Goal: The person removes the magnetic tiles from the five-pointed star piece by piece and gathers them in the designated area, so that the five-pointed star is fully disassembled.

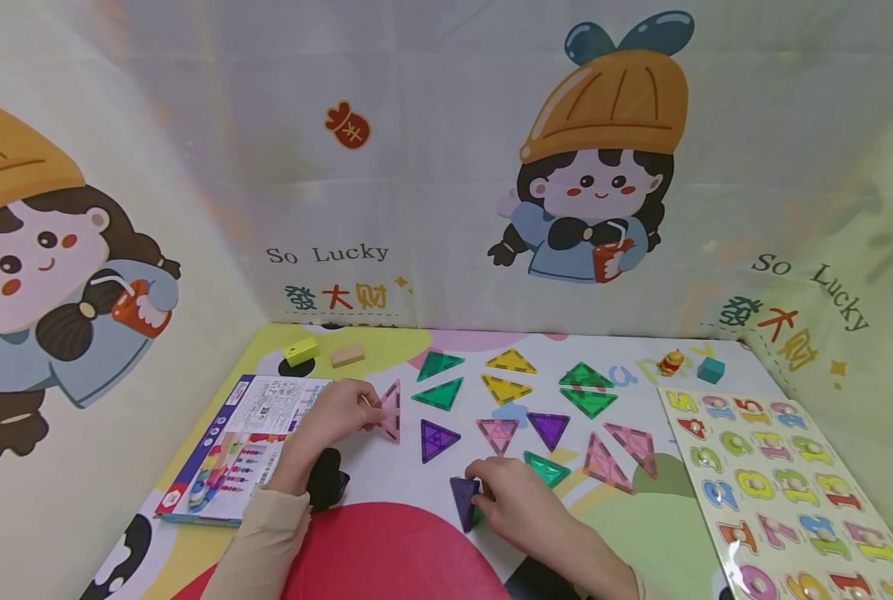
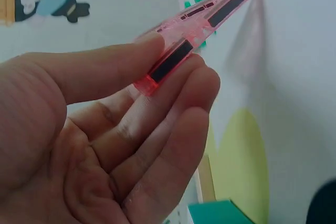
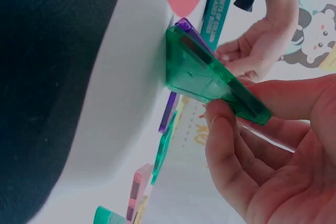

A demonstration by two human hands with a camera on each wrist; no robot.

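My left hand [image 1: 341, 415] pinches a pink translucent magnetic triangle tile [image 1: 391, 411] between thumb and fingers, holding it on edge near the box. The left wrist view shows the tile's dark magnet strips. Nearer the front, my right hand [image 1: 524, 504] grips a green triangle tile [image 3: 197, 72] between thumb and fingers. A purple triangle tile [image 1: 463, 500] stands against its other face; whether the fingers also hold the purple one is hidden. Flat between the hands lie a purple triangle [image 1: 438, 441] and a pink triangle [image 1: 498, 433].
More triangle tiles lie beyond: green pairs [image 1: 437, 393], yellow ones [image 1: 508, 388], purple [image 1: 549, 428] and pink ones [image 1: 606, 463]. A printed box [image 1: 266, 408] lies left, a number board [image 1: 784, 475] right. Small blocks [image 1: 348, 356] and a figurine [image 1: 671, 362] stand at the back.
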